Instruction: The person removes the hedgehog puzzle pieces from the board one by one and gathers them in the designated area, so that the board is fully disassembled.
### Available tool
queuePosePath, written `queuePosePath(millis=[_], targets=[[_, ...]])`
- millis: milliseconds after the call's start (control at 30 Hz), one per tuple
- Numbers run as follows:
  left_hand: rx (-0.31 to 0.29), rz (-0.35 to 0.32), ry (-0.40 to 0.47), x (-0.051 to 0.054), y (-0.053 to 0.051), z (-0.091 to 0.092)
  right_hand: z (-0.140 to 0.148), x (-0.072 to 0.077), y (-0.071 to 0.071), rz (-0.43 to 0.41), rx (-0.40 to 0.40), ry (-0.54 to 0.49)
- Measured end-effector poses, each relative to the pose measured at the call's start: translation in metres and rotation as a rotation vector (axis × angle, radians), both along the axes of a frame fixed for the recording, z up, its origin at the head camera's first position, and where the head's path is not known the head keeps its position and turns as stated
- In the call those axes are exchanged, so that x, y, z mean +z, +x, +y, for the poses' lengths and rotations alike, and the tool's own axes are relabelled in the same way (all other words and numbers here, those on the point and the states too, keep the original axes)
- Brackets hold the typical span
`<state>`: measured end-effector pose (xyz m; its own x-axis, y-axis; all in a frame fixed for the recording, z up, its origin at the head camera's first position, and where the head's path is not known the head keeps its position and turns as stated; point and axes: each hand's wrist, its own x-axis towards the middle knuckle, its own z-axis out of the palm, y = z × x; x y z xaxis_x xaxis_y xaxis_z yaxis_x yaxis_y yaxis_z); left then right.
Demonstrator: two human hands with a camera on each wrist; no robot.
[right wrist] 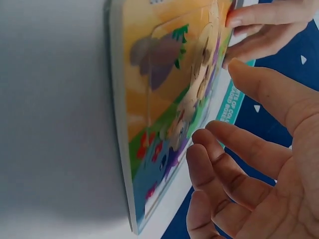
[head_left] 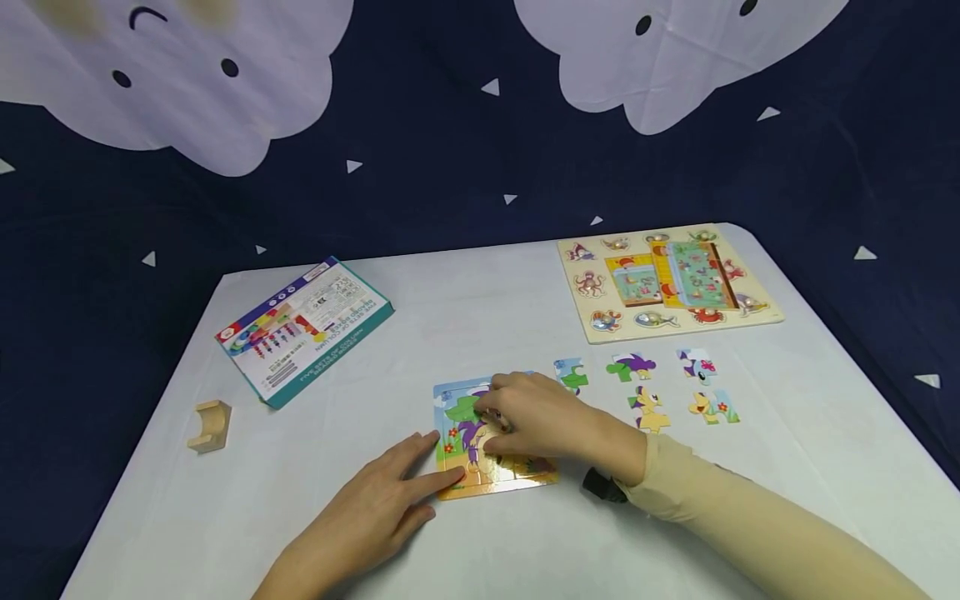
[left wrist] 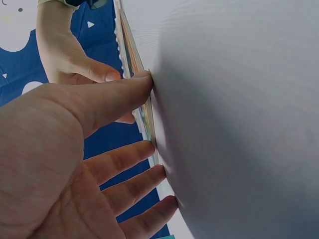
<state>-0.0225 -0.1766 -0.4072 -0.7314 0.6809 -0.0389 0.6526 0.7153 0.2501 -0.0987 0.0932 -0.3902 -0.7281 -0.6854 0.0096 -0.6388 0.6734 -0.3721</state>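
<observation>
A picture puzzle board point(head_left: 495, 487) with a yellow, green and blue print lies flat near the table's front middle. My left hand point(head_left: 378, 500) rests at its left edge, fingers straight and spread, an index fingertip touching the lower left corner. Over the board hovers my right hand point(head_left: 543, 417), thumb and fingers bent loosely and apart. In the right wrist view nothing shows between the right thumb point(right wrist: 264, 84) and fingers. Part of the board's picture is hidden under this hand. A loose puzzle piece point(head_left: 572, 375) lies just beyond the board's upper right corner.
More loose pieces point(head_left: 648, 408) lie right of the board, among them a yellow-flowered one point(head_left: 712, 407). A wooden sea-animal board point(head_left: 615, 325) with two picture cards point(head_left: 701, 275) sits at the back right. A boxed game point(head_left: 307, 329) and a curved wooden block point(head_left: 210, 427) lie left.
</observation>
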Motion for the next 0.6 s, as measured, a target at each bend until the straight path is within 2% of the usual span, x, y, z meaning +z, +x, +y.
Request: queuePosePath(millis=[233, 433, 600], targets=[[-0.003, 0.006, 0.004, 0.000, 0.000, 0.000, -0.007, -0.004, -0.001, -0.063, -0.010, 0.020], [0.018, -0.044, -0.009, 0.001, -0.001, 0.001, -0.012, -0.004, -0.001, -0.070, -0.019, 0.038], [0.004, 0.001, 0.007, 0.001, 0.000, 0.000, -0.013, -0.004, -0.001, -0.075, -0.025, 0.041]])
